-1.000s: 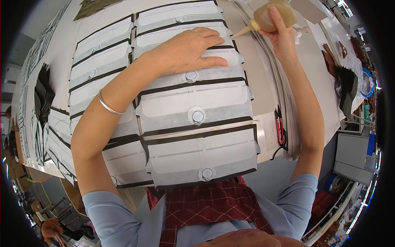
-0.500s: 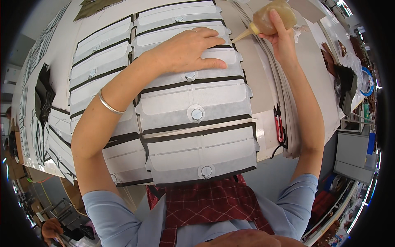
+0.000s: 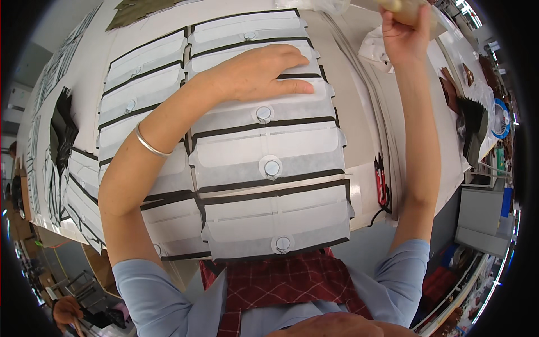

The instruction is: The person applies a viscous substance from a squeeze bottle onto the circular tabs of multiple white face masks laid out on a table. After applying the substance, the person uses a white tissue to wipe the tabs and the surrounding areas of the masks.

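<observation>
My left hand (image 3: 266,73) lies palm down on one of the white panels with black edges, its fingers stretched out and thumb apart. These panels (image 3: 275,210) overlap in two columns on the table, each with a round disc (image 3: 272,168) near its lower edge. Up at the far right, my right hand (image 3: 405,46) grips a squeeze bottle (image 3: 414,14) of yellowish liquid. The bottle is held away from the panels, and the picture's rim area cuts off part of it. Its nozzle tip cannot be made out.
Red-handled thread snips (image 3: 381,185) lie right of the panels, beside a stack of long pale sheets (image 3: 387,135). A crumpled white plastic bag (image 3: 375,50) sits near my right hand. Dark folded pieces (image 3: 63,132) stand at the left, olive fabric (image 3: 140,12) at the far edge.
My right hand has carried the bottle up and to the right, off the panels' right edge. The left hand stays on the panels. The whole view has shifted slightly.
</observation>
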A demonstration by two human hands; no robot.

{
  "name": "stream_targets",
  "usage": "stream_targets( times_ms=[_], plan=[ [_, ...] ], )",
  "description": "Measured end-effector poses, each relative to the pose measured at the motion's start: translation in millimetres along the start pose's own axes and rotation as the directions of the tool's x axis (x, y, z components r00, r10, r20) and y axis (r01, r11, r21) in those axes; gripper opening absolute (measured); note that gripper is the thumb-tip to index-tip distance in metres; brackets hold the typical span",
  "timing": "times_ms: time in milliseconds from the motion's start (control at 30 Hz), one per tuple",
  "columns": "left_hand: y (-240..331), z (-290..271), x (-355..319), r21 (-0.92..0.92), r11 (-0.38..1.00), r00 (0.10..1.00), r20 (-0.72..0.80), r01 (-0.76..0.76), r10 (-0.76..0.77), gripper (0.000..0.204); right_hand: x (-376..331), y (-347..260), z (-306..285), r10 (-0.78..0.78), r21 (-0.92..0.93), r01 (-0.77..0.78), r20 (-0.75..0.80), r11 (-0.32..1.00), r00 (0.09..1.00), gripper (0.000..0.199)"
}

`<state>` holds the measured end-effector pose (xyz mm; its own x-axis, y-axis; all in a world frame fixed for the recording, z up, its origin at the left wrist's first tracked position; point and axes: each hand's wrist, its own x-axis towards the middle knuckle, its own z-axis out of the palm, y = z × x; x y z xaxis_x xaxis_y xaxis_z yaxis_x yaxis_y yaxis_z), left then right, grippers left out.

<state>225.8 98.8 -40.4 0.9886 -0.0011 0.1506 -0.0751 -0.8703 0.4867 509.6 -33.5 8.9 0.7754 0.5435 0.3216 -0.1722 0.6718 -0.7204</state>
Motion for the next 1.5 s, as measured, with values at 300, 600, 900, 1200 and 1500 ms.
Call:
stream_targets(
  times_ms=[300,600,900,1200,1500],
  plan=[
    [-40,-4,28,0.129,0.991,0.993,-0.116,0.042,-0.027,0.067,-6,77,5,0.068,-0.464,-0.05,0.023,0.884,0.997,0.043],
    [-50,1,30,0.214,0.977,0.997,-0.081,0.018,-0.001,0.07,6,87,3,0.078,-0.55,-0.069,-0.007,0.832,0.997,0.041],
    [-50,-3,30,0.185,0.982,0.997,-0.076,0.028,-0.014,0.073,3,75,6,0.117,-0.59,-0.071,0.039,0.805,0.992,0.041],
    [-47,-6,31,0.185,0.981,0.996,-0.074,0.065,-0.052,0.074,2,67,1,0.136,-0.636,-0.063,0.068,0.769,0.988,0.045],
    [-44,-9,27,0.173,0.977,0.991,-0.065,0.124,-0.115,0.073,-23,-21,51,-0.013,-0.589,0.164,0.253,0.792,0.967,0.052]
  ],
)
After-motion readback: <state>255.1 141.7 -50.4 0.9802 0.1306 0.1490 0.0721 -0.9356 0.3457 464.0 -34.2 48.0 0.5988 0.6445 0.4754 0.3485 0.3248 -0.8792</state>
